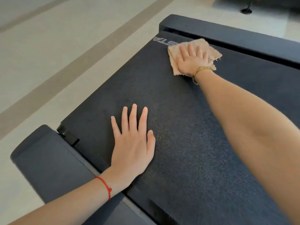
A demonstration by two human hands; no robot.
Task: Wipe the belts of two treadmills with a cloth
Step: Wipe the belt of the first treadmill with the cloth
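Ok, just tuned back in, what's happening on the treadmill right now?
A person is wiping the treadmill belt. The right hand presses flat on a tan cloth at the far end of the belt, beside the printed lettering. The left hand rests flat on the belt's near edge, holding nothing.

The belt (178,127) lies bare between the left hand (133,143) and the right hand (193,60), which presses flat on the cloth (173,62). The far side rail (235,36) bounds the cloth's far edge; the near side rail (53,159) borders the left hand.
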